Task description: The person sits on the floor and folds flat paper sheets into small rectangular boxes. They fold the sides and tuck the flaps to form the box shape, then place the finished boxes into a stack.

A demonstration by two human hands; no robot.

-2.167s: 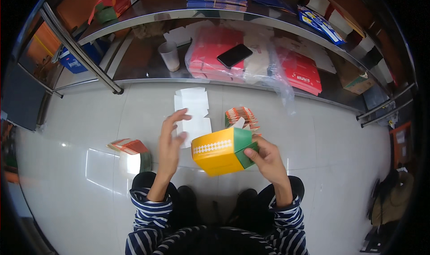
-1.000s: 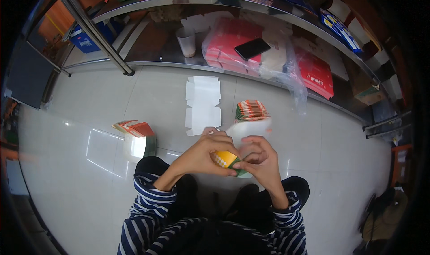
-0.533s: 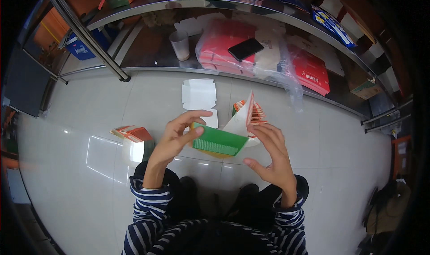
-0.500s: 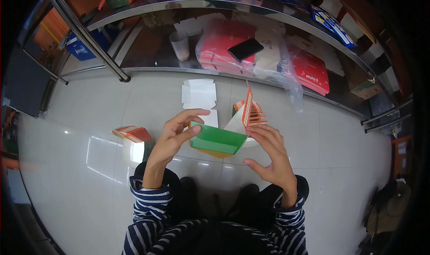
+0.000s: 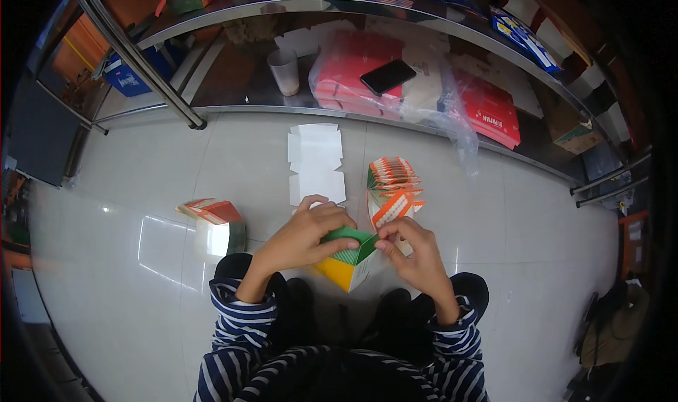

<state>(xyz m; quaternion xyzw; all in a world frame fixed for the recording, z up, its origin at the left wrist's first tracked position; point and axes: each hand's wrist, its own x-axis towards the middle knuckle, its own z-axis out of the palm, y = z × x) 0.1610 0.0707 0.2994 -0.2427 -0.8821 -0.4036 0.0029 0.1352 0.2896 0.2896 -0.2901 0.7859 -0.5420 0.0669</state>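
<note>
Between my hands is a partly folded cardboard box (image 5: 342,271) with green, yellow and white panels, tilted above the floor in front of my feet. An orange-edged flap with a row of white shapes rises on its far right side. My left hand (image 5: 305,238) grips the green side, thumb on the near face and fingers over the far edge. The thumb and fingers of my right hand (image 5: 418,254) pinch the box's right corner, by the flap. A row of orange-and-green cartons (image 5: 393,171) lies just beyond, partly hidden by the flap.
A white unfolded carton sheet (image 5: 316,155) lies flat on the tiled floor ahead. Another orange and white carton (image 5: 220,225) sits to the left. The low shelf (image 5: 240,98) holds a plastic cup (image 5: 284,73), a phone (image 5: 388,77) and plastic-wrapped red packages (image 5: 353,56).
The box has turned and come lower and nearer, now showing its yellow and white sides. My left hand has moved right, and my right hand has closed on the corner.
</note>
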